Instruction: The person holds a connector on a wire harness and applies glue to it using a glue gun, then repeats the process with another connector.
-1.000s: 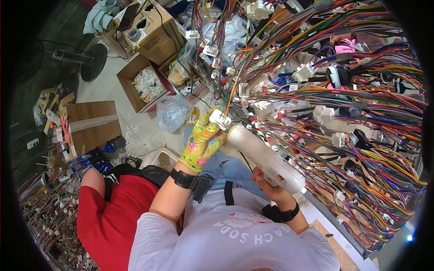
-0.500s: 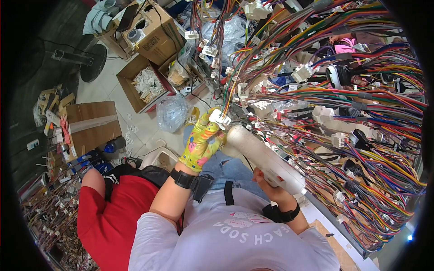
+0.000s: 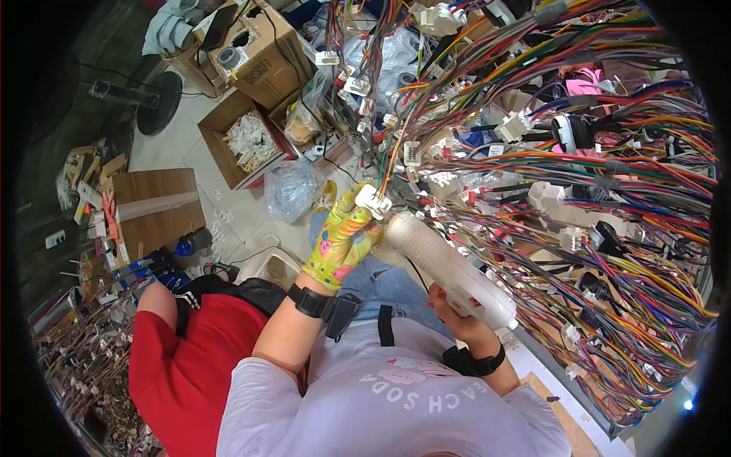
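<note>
In a yellow patterned glove, my left hand [image 3: 344, 247] is closed around a white plastic connector [image 3: 373, 200], held by its thumb and fingers. Several thin coloured wires [image 3: 391, 164] run from that connector up into the hanging bundles. My bare right hand [image 3: 449, 306] grips a long white, translucent cylindrical tool [image 3: 449, 266] from beneath. The tool slants from the connector's right side down toward my right wrist. Its rounded upper end sits close to the connector; whether they touch I cannot tell. Most of the tool's grip is hidden behind its body.
Dense wire harnesses [image 3: 609, 167] with white connectors hang across the right side. At the upper left are an open box of white parts [image 3: 250, 143] and a cardboard carton [image 3: 266, 68]. A person in a red shirt [image 3: 202, 365] sits close on my left. A clear plastic bag [image 3: 291, 190] lies on the floor.
The white tool and the connector have shifted very slightly to the right in the picture. Both hands keep their hold.
</note>
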The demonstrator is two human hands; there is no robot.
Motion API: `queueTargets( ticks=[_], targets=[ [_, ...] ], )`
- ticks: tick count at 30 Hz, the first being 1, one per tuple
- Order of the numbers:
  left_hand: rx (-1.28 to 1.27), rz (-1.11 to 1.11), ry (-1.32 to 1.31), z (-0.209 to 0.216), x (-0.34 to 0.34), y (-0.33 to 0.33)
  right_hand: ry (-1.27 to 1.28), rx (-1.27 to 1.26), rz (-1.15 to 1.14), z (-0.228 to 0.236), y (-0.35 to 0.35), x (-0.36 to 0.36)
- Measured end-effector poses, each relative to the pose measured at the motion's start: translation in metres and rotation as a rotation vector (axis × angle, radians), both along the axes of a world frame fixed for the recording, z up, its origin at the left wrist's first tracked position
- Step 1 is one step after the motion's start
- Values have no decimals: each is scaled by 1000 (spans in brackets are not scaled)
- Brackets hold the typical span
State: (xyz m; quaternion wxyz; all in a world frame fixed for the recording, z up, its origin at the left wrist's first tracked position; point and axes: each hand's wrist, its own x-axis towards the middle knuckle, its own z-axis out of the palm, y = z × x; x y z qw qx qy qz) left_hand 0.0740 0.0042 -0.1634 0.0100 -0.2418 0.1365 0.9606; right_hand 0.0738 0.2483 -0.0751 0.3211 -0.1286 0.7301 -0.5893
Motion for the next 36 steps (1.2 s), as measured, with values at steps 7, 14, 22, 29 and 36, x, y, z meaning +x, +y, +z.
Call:
queueTargets(
  ticks=[7, 14, 22, 29, 36],
  targets=[
    [-19, 6, 23, -1, -1, 2, 34, 11, 43, -1, 3, -1],
    [-27, -22, 40, 2, -2, 3, -13, -38, 21, 1, 0, 0],
    [-23, -14, 64, 1, -2, 2, -37, -40, 7, 2, 2, 0],
    [-27, -78, -120, 13, -11, 3, -101, -102, 29, -1, 7, -3],
    [283, -71, -113, -16, -27, 8, -164, -83, -72, 6, 2, -2]
  ],
)
